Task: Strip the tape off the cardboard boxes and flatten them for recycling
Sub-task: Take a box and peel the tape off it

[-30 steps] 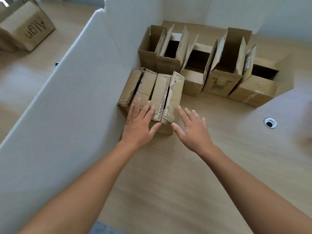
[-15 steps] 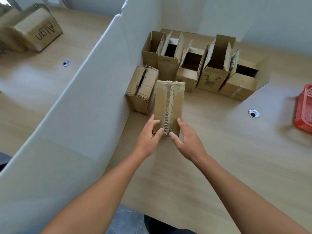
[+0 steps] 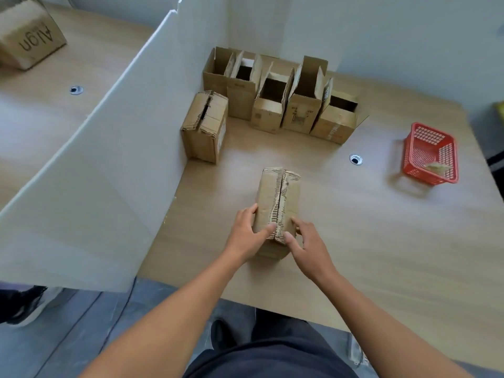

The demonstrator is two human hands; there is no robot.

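Left of the left hand (image 3: 245,237) stood the white divider (image 3: 109,165), with a second shut box (image 3: 204,132) beyond its knuckles. The left hand curled round the near-left edge of the torn-topped box (image 3: 276,197), thumb by the seam, and the right hand (image 3: 309,245) gripped the near-right edge likewise, the box squarely between them. Beyond both hands ran a row of opened boxes (image 3: 281,105); well right of the right hand sat a red basket (image 3: 431,154).

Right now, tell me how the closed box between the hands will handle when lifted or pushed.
The box probably lifts lightly: the left hand and right hand grip only its near end. Likely stiff, though the torn flap edges look weak. Flat-sided, it should slide, not roll, on the table.
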